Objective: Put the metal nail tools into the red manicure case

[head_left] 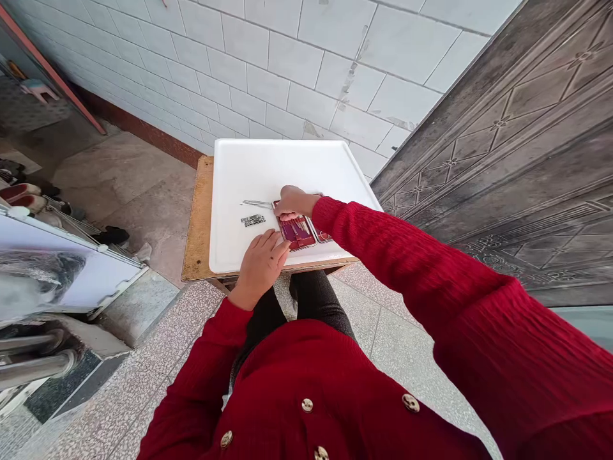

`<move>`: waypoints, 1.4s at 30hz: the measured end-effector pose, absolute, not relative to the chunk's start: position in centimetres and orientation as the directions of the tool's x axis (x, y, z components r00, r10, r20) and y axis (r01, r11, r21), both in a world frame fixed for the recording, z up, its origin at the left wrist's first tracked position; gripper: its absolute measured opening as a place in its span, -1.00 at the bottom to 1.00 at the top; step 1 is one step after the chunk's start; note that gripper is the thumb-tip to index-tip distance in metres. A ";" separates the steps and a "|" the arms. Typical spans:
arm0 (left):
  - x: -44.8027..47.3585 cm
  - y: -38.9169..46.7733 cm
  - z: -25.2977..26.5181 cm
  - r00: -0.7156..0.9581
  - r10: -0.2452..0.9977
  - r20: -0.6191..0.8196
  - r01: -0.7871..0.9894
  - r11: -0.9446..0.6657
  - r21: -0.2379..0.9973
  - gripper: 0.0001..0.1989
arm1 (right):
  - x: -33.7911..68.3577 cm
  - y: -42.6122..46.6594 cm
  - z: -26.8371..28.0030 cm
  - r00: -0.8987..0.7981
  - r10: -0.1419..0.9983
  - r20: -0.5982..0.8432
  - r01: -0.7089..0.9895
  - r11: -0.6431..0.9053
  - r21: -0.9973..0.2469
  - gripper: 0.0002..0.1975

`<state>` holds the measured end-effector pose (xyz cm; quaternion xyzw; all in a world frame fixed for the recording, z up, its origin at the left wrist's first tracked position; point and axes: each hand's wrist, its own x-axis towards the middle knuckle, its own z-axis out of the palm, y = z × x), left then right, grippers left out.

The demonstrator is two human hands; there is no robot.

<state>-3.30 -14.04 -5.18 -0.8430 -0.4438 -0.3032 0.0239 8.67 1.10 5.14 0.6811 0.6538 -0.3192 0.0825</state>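
A manicure set case (301,243) with a dark red lining lies open on a white tray (282,156), slim metal tools in its left half. My right hand (293,203) is over the upper part of that half, fingers closed and pointing down; what they hold, if anything, is hidden. My left hand (264,259) rests at the case's lower left edge, fingers stretched out, fingertips by the rim. Left of my right hand is a thin silver tool with two long handles (257,204). Below it sit small metal nail clippers (253,220). My right forearm covers part of the case's right half.
The tray stands on a wooden table (196,236) against a white tiled wall (287,64). A grey patterned door (502,147) is close on the right. At left are a white cabinet (57,249) and shoes (29,198).
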 end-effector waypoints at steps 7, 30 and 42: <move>-3.4 -14.1 -5.2 0.421 0.716 0.557 0.758 -0.615 0.217 -0.74 | 8.6 2.0 5.0 -0.168 0.934 -0.314 0.922 0.036 -0.385 -0.94; -3.6 -14.4 -4.5 0.447 0.741 0.501 0.762 -0.609 0.221 -0.72 | 11.7 0.8 6.4 -0.347 0.917 -0.195 0.937 0.329 -0.122 -0.76; -3.6 -14.2 -4.8 0.435 0.755 0.491 0.767 -0.596 0.237 -0.69 | 11.8 -1.6 5.1 -0.321 0.922 -0.214 0.943 0.332 0.013 -0.66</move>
